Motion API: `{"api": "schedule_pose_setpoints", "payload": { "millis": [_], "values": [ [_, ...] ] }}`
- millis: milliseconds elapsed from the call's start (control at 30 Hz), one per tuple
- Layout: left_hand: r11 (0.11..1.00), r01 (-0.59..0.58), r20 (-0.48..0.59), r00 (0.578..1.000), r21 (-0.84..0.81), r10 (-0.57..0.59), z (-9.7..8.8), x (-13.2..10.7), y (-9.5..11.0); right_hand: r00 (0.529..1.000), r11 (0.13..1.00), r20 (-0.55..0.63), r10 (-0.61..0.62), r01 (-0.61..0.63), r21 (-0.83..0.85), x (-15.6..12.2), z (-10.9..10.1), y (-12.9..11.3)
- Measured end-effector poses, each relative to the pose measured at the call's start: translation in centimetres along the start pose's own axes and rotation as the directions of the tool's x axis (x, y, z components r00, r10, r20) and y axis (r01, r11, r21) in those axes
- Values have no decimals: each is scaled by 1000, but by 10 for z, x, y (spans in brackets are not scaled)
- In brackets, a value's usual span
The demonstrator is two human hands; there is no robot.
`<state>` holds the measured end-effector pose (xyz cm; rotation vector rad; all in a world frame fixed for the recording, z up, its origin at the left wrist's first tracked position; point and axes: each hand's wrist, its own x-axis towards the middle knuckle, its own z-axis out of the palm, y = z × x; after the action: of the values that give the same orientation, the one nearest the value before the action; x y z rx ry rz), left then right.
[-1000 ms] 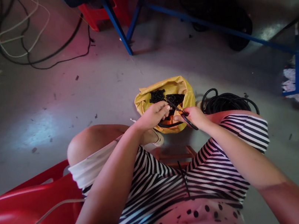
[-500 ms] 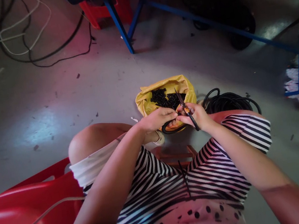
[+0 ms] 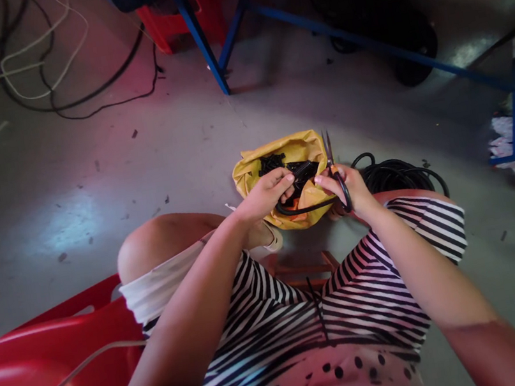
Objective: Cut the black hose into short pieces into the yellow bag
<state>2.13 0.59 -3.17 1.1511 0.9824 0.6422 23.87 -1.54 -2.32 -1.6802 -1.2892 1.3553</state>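
Observation:
My left hand (image 3: 265,195) is closed on the end of a black cable (image 3: 305,208) that loops under both hands, over a yellow bag (image 3: 280,153) of short black cable pieces (image 3: 292,167) on the floor between my knees. My right hand (image 3: 351,188) is closed round the handles of a pair of scissors (image 3: 329,153), whose blades point up and away, clear of the cable. The hands are a little apart above the bag's near edge.
A coil of black cable (image 3: 397,175) lies on the floor by my right knee. A red plastic chair (image 3: 44,354) is at my left. Blue metal frame legs (image 3: 200,40) and loose wires (image 3: 50,69) cross the floor farther off.
My right hand has swung right and turned the scissors from pointing left across the cable to pointing upward. My hands have drawn apart; the left still holds the cable end.

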Motion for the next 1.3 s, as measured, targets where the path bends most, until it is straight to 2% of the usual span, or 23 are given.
{"api": "schedule_pose_setpoints", "payload": {
  "millis": [100,267,467,633,1167,1300],
  "values": [
    [1000,-2,-71,997,19,4,-2,0,4,996,996,76,35,-28,-82,-2,4,4],
    [998,6,-131,991,67,3,-1,-2,11,975,987,203,87,-57,-152,-7,14,7],
    [988,-43,-121,991,148,61,0,-4,13,957,961,270,108,-31,-274,-11,17,1],
    [974,-54,-94,993,222,76,-2,-4,13,949,965,293,115,-36,-261,-11,17,-2],
    [968,-20,-55,998,248,35,-1,-4,14,951,964,292,105,-25,-266,-10,18,6],
    [948,-36,-27,999,317,47,-2,-4,13,941,968,323,104,-21,-251,-9,17,8]
  ]
}}
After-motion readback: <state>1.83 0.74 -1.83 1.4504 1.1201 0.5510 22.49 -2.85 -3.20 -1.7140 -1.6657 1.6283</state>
